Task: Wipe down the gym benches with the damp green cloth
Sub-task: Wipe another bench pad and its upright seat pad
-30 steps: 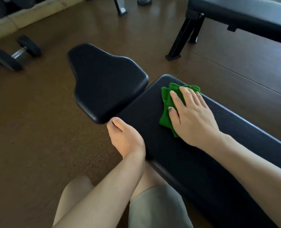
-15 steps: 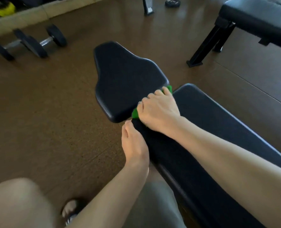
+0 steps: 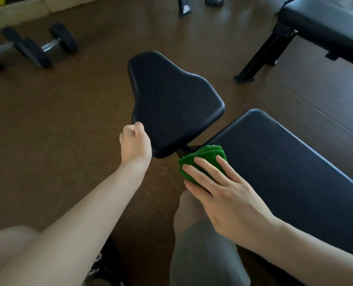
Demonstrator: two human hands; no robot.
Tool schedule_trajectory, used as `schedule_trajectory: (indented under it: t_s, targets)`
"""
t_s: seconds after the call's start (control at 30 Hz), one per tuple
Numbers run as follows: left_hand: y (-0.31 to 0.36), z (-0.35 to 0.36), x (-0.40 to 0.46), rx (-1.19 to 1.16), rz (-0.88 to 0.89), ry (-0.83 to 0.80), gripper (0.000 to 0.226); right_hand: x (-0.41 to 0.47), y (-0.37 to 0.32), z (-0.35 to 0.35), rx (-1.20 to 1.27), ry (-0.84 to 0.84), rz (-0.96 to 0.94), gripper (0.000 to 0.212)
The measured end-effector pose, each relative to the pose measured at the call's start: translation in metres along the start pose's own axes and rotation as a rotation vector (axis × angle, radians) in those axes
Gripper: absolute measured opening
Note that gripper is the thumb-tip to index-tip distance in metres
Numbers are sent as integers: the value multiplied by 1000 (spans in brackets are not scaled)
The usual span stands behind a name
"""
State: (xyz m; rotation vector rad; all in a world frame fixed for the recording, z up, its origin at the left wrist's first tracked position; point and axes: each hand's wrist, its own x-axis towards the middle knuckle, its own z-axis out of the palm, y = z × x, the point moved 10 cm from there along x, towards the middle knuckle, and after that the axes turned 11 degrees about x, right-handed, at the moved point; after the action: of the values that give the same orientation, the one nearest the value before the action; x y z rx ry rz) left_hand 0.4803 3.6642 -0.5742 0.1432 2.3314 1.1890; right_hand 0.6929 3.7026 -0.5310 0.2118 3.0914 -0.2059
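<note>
The fingers of the right hand lie straight and spread, pressing flat on the folded green cloth, which sits at the near corner of the long black back pad of the gym bench, right at the gap between that pad and the seat pad. The cloth's folded layers show at its far edge, and part of it overhangs the pad's corner above the dark metal bracket that joins the two pads. The left hand is curled into a loose fist holding nothing, its knuckles just beside the near left edge of the seat pad; whether it touches the pad cannot be told. Both forearms are bare. Below the cloth a knee in grey shorts shows, and a black shoe with white lettering rests on the brown floor. On the floor at the upper left lie two black dumbbells, well apart from the bench. A second bench with black legs stands at the upper right.
</note>
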Motion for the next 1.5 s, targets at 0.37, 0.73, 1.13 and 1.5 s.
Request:
schedule_trajectory:
  t_s: [0.37,0.73,1.13,1.5]
  targets:
    - [25,19,84,137,108,-125,48,119,54,-22,227,109,422,26]
    - [7,34,125,-251,42,-204,30,128,85,-13,856,1171,909,39]
    - [12,36,138,-220,162,-393,42,218,128,28,404,566,1085,63]
    - [17,38,148,-121,238,-431,50,193,32,44,301,645,1000,64]
